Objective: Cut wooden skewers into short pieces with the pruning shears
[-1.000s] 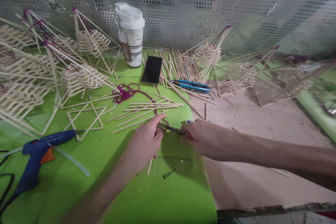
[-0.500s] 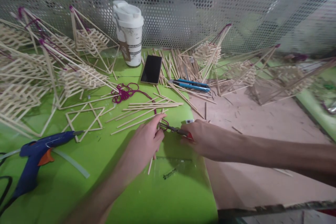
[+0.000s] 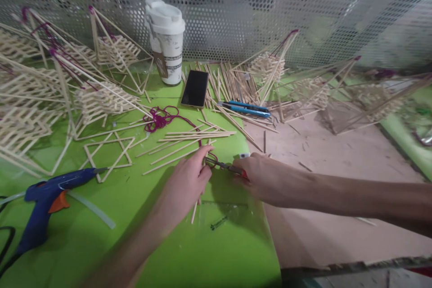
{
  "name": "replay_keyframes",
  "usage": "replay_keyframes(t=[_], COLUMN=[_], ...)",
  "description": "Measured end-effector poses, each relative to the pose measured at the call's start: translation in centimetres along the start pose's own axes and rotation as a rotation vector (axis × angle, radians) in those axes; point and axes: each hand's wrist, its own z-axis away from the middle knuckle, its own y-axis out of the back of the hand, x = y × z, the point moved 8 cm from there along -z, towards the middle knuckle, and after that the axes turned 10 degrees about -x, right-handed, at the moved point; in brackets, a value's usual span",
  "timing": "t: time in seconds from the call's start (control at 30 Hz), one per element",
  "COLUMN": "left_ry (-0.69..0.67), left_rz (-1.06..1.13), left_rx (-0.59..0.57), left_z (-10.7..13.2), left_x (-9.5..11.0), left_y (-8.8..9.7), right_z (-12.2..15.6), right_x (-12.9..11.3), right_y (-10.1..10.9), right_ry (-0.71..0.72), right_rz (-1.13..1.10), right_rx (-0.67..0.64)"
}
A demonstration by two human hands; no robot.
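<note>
My left hand (image 3: 186, 182) is closed on a thin wooden stick (image 3: 195, 209) that lies on the green mat (image 3: 135, 216); the stick's end shows below my fingers. My right hand (image 3: 261, 175) grips a small pair of scissors with red handles (image 3: 225, 167). Their blades point left and meet the stick and the purple yarn (image 3: 165, 118) at my left fingertips. Loose sticks (image 3: 189, 137) lie just beyond my hands.
A blue glue gun (image 3: 50, 193) lies at the left. A lidded paper cup (image 3: 166, 40), a black phone (image 3: 195, 89) and a blue cutter (image 3: 246, 108) sit further back. Stick-built frames (image 3: 97, 94) crowd the left and right back. A perforated metal wall (image 3: 236, 4) stands behind.
Both hands stay nearly still at the same spot. The view has shifted very slightly.
</note>
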Motion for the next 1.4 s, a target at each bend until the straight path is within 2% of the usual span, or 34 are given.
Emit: replay_keyframes(t=[0.13, 0.27, 0.37, 0.53, 0.73, 0.83, 0.97, 1.07, 1.17, 1.27, 1.4], left_ry=[0.003, -0.040, -0.071, -0.072, -0.045, -0.011, -0.009, -0.023, -0.114, -0.231, -0.202], left_rz=[0.017, 0.087, 0.131, 0.164, 0.098, 0.106, 0.126, 0.135, 0.143, 0.239, 0.446], left_rx=[-0.002, 0.053, 0.074, 0.077, 0.065, 0.063, 0.059, 0.066, 0.090, 0.084, 0.019], left_z=[0.0, 0.0, 0.0, 0.0, 0.0, 0.0, 0.1, 0.3, 0.9, 1.3, 0.7], left_x=[0.2, 0.3, 0.3, 0.0, -0.1, 0.1, 0.4, 0.4, 1.2, 2.0, 1.1], left_y=[0.0, 0.3, 0.4, 0.4, 0.4, 0.4, 0.5, 0.6, 1.0, 1.3, 1.4], right_z=[0.0, 0.1, -0.1, -0.1, 1.2, 2.4, 3.9, 4.6, 5.0, 5.3, 5.2], right_x=[0.1, 0.0, 0.3, 0.1, 0.8, 1.3, 2.9, 4.9, 6.6, 6.9, 6.5], right_y=[-0.3, -0.4, 0.0, 1.4, 0.7, 0.7, 0.5, -0.3, -1.3, -1.3, -1.4], right_ry=[0.001, 0.014, -0.019, -0.018, -0.030, 0.015, 0.039, -0.053, -0.125, -0.056, 0.006], right_rz=[-0.033, -0.068, -0.094, 0.027, 0.002, -0.012, -0.146, -0.296, -0.435, -0.516, -0.598], right_rx=[-0.017, -0.028, -0.026, 0.043, 0.020, 0.045, 0.080, 0.077, 0.080, 0.172, 0.216])
